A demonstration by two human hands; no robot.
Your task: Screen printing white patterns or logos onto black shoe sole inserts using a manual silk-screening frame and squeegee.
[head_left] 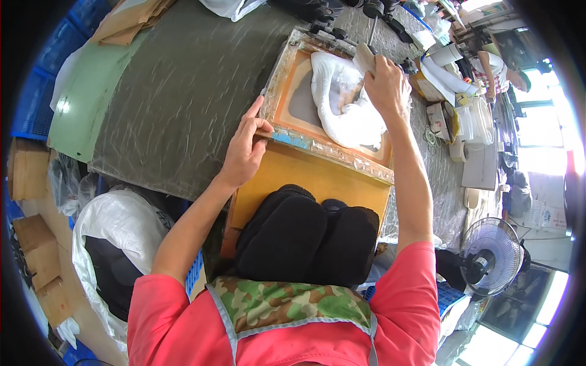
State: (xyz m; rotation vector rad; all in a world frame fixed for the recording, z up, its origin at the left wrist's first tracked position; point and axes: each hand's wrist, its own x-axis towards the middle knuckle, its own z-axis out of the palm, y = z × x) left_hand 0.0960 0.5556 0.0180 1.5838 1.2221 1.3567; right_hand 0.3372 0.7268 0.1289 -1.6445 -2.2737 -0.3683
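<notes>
Across a grey tabletop [183, 91], a paint-marked screen frame [336, 152] rests above the edge of a yellow board [305, 168] bearing stacked black pieces [284, 232]. White cloth [332, 125] covers part of the mesh [300, 100]. The left grip [245, 152] pinches the frame's near-left corner; the right grip [390, 88] clasps a pale block [364, 59]. Work appears underway, the cloth not yet cleared; how many pieces are finished cannot be told.

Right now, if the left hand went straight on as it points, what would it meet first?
The left hand would likely meet the wooden frame first; it seems to touch the near-left corner, though depth is unclear.
</notes>
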